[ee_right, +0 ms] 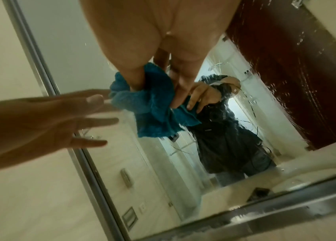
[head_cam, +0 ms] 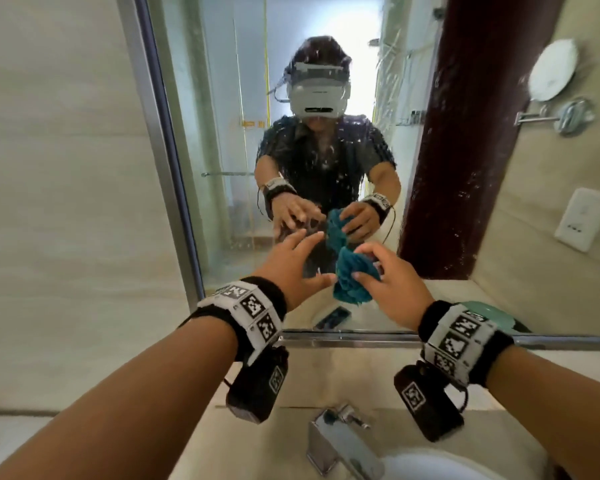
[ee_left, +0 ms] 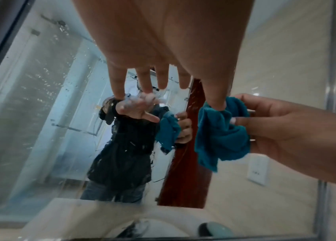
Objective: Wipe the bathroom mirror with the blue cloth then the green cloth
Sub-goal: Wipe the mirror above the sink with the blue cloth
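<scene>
A pale-tiled bathroom, sink and chrome tap point(head_cam: 340, 441) nearest, set in a stone bench point(head_cam: 329, 372) below a framed mirror point(head_cam: 222, 98). Just above the bench both arms reach forward. The right hand point(head_cam: 388, 289) has its fingers point(ee_left: 243, 121) curled round the bunched blue cloth point(head_cam: 352, 278), held close to the glass; whether the cloth touches it I cannot tell. The left hand point(head_cam: 293, 265) hangs beside it with fingers spread and relaxed, its thumb at the cloth's edge, gripping nothing. Beyond them the mirror is speckled all over with droplets. The green cloth may be the pale green shape at the bench's right end point(head_cam: 489, 315) — not certain. The wiping looks barely begun. I'd flatten that wad into a pad, press evenly, and work top to bottom in overlapping passes.
</scene>
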Tool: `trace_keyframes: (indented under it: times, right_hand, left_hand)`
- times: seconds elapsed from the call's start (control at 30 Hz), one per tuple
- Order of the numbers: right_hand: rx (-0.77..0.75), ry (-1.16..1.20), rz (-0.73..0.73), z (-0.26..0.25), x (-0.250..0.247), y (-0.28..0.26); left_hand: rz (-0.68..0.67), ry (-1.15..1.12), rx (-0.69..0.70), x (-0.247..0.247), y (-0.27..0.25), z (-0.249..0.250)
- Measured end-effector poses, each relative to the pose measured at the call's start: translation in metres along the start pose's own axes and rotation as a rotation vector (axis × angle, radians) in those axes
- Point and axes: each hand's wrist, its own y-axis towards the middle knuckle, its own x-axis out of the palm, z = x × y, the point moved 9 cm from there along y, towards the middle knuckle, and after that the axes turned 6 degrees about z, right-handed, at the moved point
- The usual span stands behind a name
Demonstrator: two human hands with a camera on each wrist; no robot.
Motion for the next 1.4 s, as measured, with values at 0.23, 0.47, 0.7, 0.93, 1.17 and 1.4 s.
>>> trace_keyframes:
  times: [0.23, 0.47, 0.7, 0.93, 1.17, 1.4]
  right_hand:
    - [0.017, 0.275, -0.062, -0.057, -0.021, 0.008]
    - [-0.029, 0.269, -0.107, -0.097, -0.021, 0.015]
    - [0.047, 0.298, -0.206, -0.12, -0.013, 0.028]
    - [0.384, 0.867, -0.171, -0.125, -0.002, 0.04]
    - [0.256, 0.529, -0.088, -0.13, -0.008, 0.057]
    - [0.148, 0.49, -0.14, -0.159, -0.017, 0.076]
  left_hand:
    - [-0.089, -0.389, -0.002, -0.031, -0.002, 0.032]
    - [0.029, -0.42, 0.054, -0.07, -0.002, 0.036]
    - [0.24, -0.382, 0.071, -0.127, 0.001, 0.023]
    - [0.274, -0.207, 0.187, -0.141, -0.003, 0.022]
    - [0.112, -0.486, 0.073, -0.141, -0.003, 0.011]
    - [0.246, -0.36, 0.07, -0.163, 0.015, 0.007]
